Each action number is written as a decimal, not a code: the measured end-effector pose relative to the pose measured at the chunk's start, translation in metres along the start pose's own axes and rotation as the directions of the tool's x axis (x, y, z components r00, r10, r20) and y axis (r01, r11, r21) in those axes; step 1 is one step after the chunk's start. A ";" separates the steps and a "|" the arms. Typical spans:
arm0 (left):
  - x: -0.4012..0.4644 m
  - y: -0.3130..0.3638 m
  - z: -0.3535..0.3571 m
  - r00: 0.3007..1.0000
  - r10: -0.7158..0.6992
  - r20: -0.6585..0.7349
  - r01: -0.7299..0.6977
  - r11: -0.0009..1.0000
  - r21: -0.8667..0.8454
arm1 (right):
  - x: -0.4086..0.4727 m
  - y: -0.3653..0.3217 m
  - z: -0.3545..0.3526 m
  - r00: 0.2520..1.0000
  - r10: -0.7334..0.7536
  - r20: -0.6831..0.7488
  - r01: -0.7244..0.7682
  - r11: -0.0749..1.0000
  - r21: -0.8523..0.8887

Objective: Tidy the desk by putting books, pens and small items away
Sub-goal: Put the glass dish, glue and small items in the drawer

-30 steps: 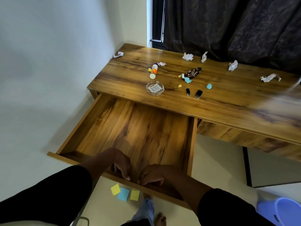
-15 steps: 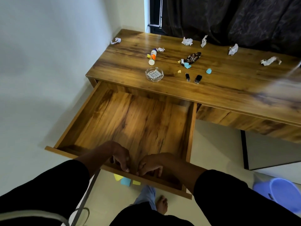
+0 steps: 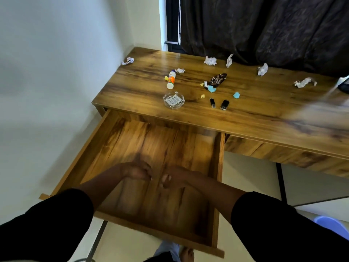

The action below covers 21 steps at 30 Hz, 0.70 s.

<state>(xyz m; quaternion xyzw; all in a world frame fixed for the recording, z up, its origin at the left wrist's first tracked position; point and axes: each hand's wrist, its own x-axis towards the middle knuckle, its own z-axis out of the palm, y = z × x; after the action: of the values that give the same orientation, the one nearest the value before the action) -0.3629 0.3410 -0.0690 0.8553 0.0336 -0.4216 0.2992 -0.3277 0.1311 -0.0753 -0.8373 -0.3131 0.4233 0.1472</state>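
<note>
Both hands [image 3: 151,174] hover over open drawer [image 3: 120,148].
</note>
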 end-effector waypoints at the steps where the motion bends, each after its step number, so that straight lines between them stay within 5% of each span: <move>1: 0.003 0.002 -0.012 0.996 0.024 -0.089 -0.025 1.000 -0.009 | 0.005 0.001 -0.014 0.998 0.008 -0.060 -0.008 1.000 0.001; 5: 0.019 0.010 -0.061 0.937 0.056 -0.346 -0.026 0.996 0.090 | 0.019 0.007 -0.065 0.931 0.038 -0.363 -0.015 0.998 0.064; 7: 0.031 0.018 -0.085 0.851 0.079 -0.519 0.044 0.974 0.221 | 0.028 0.008 -0.092 0.872 0.035 -0.489 -0.005 0.998 0.062; 12: 0.057 0.037 -0.144 0.666 0.112 -0.737 0.066 0.976 0.208 | 0.055 0.015 -0.157 0.710 0.052 -0.703 -0.043 0.999 0.031; 16: 0.082 0.041 -0.183 0.668 0.041 -0.743 0.148 0.971 0.186 | 0.080 0.023 -0.200 0.636 0.066 -0.769 -0.122 0.992 -0.016; 21: 0.101 0.048 -0.211 0.739 -0.110 -0.665 0.340 0.913 0.227 | 0.113 0.032 -0.225 0.686 0.100 -0.721 -0.187 0.981 -0.042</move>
<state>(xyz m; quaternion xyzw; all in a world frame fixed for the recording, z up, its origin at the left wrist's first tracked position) -0.1352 0.3958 -0.0226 0.9741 0.1662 -0.1381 0.0663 -0.0843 0.1843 -0.0260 -0.9646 -0.1878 0.0565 0.1765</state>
